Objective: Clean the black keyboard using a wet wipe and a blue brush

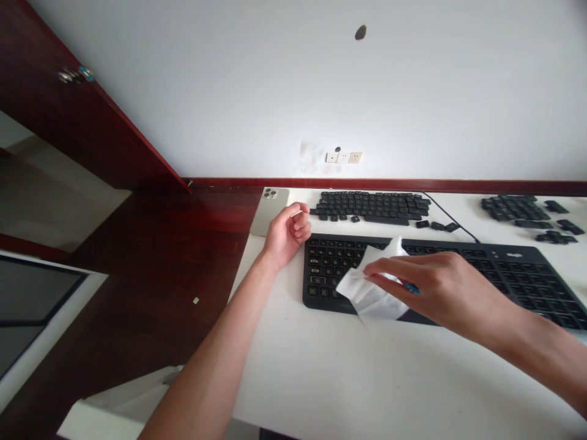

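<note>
A black keyboard point(330, 300) with its keycaps taken off lies on the white table, its bare switch sockets showing. My right hand point(447, 284) pinches a crumpled white tissue point(376, 299) over the left half of the keyboard. Something small and blue point(411, 288) shows beneath the fingers of that hand; I cannot make out what it is. At the keyboard's upper left corner, my left hand point(288, 235) rests with fingers curled in and nothing visible in them. Loose black keycaps point(373, 205) lie in rows behind the keyboard.
A phone point(270, 211) lies face down at the table's left edge. More keycaps point(513, 208) are heaped at the back right. The keyboard's cable point(447, 214) runs behind it. Wall sockets point(343, 157) sit above the table. A white box-like object point(105, 421) stands at the lower left.
</note>
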Available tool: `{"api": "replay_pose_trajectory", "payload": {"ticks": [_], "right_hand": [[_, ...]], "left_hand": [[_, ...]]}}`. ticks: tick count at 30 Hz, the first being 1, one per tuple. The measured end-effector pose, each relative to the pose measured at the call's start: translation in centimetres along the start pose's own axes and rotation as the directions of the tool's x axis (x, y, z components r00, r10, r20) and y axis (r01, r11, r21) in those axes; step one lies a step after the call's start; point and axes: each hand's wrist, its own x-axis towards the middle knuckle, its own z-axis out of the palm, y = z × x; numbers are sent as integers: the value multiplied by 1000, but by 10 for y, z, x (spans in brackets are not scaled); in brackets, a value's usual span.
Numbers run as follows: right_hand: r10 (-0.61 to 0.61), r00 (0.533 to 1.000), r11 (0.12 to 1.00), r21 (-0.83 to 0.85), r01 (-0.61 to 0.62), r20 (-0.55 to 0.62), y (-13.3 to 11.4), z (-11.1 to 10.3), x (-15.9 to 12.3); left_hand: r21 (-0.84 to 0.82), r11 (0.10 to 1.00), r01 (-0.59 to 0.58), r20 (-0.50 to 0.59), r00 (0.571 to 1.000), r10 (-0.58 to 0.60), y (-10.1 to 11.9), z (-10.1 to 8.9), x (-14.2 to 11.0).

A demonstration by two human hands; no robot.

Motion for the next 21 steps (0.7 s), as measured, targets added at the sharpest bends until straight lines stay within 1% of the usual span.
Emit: {"api": "replay_pose_trajectory", "payload": {"ticks": [1,3,6,9,11,13,15,19,21], "right_hand": [[-31,999,999,-11,31,15,-5,2,14],[-29,996,999,-38,32,80,-13,7,39],[33,987,999,-26,-29,158,-18,11,64],[34,991,995,84,-45,131,-15,3,76],[-11,995,990,139,-2,98,-13,-7,80],[-56,993,986,163,38,104,-11,-14,82],[-76,987,985,162,53,143,-10,-19,80],[-124,954,988,128,92,275,-6,-18,70],[-119,950,990,107,92,287,-2,-17,65]], "left_hand": [[-3,1000,0,2,1000,0,0,0,0],[-3,1000,-2,-2,1000,2,0,1,-1],[-3,1000,-6,-10,1000,6,1,2,-1],[-13,1000,0,-5,1000,0,1,2,0],[-20,1000,1,-8,1000,-2,1,2,0],[-21,1000,1,-14,1000,-1,1,1,0],[-19,1000,1,-15,1000,-1,1,2,0],[-6,1000,0,-16,1000,-1,1,3,-1],[2,1000,1,-29,1000,0,1,4,-1]]}}
